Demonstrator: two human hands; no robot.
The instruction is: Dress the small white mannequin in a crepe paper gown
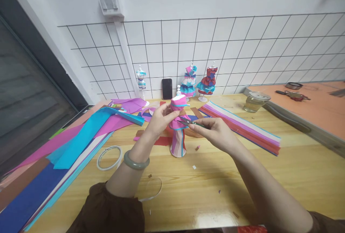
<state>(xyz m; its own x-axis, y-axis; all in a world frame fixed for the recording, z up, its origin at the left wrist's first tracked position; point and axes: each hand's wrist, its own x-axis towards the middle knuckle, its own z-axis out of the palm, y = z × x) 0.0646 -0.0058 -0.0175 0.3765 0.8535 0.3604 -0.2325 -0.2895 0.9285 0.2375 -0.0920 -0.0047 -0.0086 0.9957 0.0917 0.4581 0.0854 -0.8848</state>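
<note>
In the middle of the table stands a small dress form (178,98) dressed in pink crepe paper, with a striped white, pink and blue lower part over a round base. My left hand (161,119) is closed on its left side, thumb across the pink paper. Pointed small scissors (185,120) are in my right hand (215,132), and their blades lie against the front of the pink skirt. My fingers hide most of the handles. Red and brown paper strips (164,141) lie behind and beside the form.
Crepe paper sheets (78,136) spread over the left; a striped paper stack (248,128) lies right. A tape roll (109,158) and paper scraps (194,167) lie nearer. By the wall stand a phone (167,89) and several dressed forms (207,82). A lidded cup (256,103) stands right.
</note>
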